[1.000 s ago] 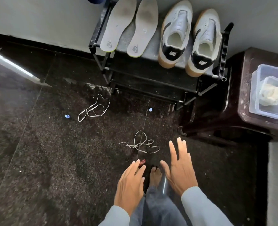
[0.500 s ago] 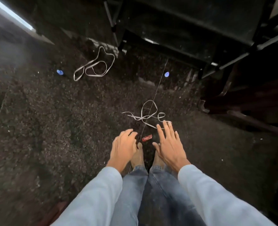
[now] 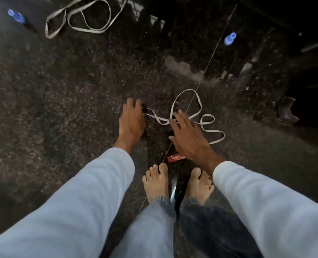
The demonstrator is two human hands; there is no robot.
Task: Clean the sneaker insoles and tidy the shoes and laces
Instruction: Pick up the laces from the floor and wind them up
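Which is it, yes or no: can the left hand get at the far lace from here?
Probably not yet. The left hand grips the near lace, and the far lace lies well beyond it. Bare floor between; lean forward.

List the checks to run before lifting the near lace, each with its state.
1. Left hand at the end of the near lace: ok, its curled fingers sit at the left end.
2. Left hand's grip on that end: cannot tell.
3. Right hand placed: ok, straight fingers spread over the lace's crossing.
4. Near lace free of knots: cannot tell, its loops overlap.
5. Red wrapper clear of the lace: ok, it lies apart from it.
6. Far lace accounted for: ok, loose and untouched, top left of the view.
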